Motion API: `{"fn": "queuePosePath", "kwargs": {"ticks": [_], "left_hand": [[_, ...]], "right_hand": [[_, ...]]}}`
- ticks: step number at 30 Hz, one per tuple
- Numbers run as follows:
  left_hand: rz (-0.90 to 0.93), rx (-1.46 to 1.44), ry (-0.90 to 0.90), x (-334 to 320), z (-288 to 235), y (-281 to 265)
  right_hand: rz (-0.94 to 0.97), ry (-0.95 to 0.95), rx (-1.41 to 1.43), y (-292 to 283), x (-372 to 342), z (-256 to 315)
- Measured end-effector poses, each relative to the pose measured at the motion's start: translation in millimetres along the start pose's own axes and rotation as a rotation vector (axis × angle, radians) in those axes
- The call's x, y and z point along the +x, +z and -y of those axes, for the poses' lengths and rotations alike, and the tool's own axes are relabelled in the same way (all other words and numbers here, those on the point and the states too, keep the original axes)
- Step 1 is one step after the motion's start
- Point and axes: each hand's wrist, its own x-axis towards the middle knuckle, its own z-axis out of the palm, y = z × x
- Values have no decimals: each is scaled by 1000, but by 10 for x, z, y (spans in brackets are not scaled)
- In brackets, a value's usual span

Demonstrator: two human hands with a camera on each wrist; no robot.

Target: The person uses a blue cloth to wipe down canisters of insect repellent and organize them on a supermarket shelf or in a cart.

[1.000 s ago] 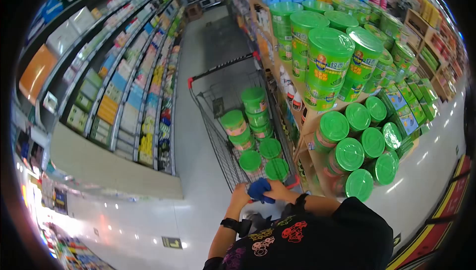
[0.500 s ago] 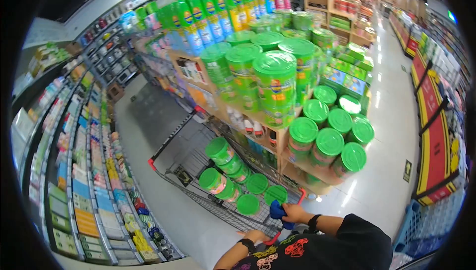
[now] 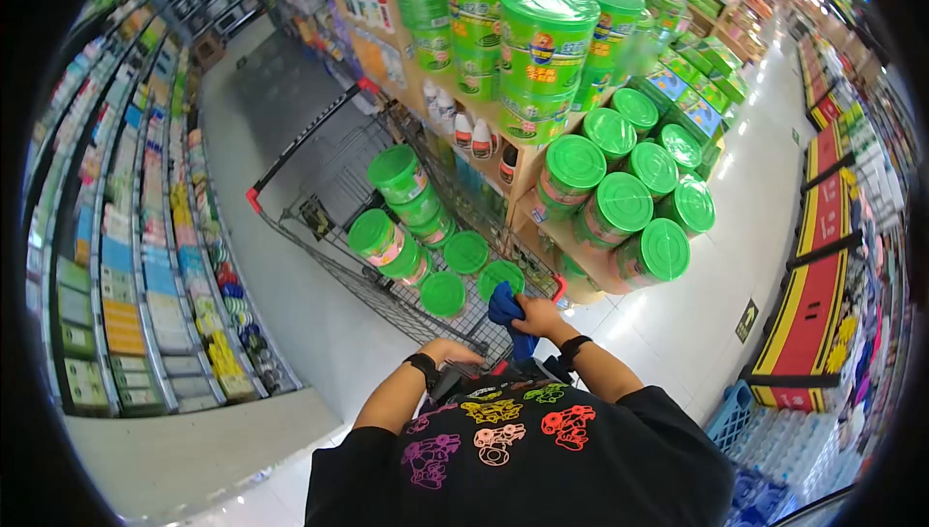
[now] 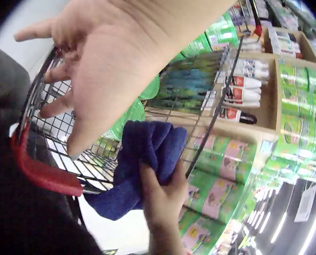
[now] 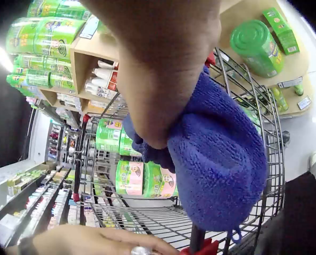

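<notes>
My right hand (image 3: 542,318) grips a dark blue cloth (image 5: 221,159) just above the near end of a wire shopping cart (image 3: 368,290). The cloth hangs bunched from my fingers, a small loop at its lower edge in the right wrist view. My left hand (image 4: 107,56) is beside the cart's red-ended handle (image 4: 46,172), its fingers loose and apart, nothing in its palm. Inside the cart stand several green-lidded tubs (image 3: 443,293), some stacked. In the left wrist view the right hand's thumb and fingers press into the cloth.
On the right, close to the cart, a wooden display (image 3: 527,164) carries stacked green tubs (image 3: 547,38) and more on its lower ledge. Long stocked shelves (image 3: 126,304) run along the left. Red and yellow panels (image 3: 803,285) and a blue crate (image 3: 728,411) stand far right.
The head view has swung right, then tipped downward. My left hand, close beside the cloth one second ago, is now apart from it. The cloth stays in my right hand.
</notes>
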Motion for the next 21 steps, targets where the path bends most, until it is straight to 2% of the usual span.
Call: {"fn": "queuePosePath", "kwargs": {"ticks": [2,3,4,7,8,12,13,15,17,19,21], "left_hand": [[-174,-61,47,94,30,25],[-263,-91,65,80,21,31],[-181,-112,106,128,26,-13],[-215,-208,72,-70,-134,59],[-126,-216,125,331,53,-68],[-143,-179,220,-222,-104,13],[-83,-135,207,-273,-91,-152],[44,-43,180,-410,11,-577],[-95,-277,257,-617,168,-1148],[-486,-294,456,-762,309,-1837],[-1043,-319,479,-905,406,-2576]], "right_hand": [[-37,-47,-41,0,21,-92],[-45,-5,-61,-46,34,-73],[-53,36,-78,-76,39,-44],[-26,178,-91,-110,91,39],[-17,226,-74,-123,112,59],[25,440,40,-132,268,145],[36,493,68,-111,317,130],[56,420,176,8,480,76],[124,333,355,-252,695,236],[-109,209,375,-538,947,524],[-285,28,449,-798,1329,731]]}}
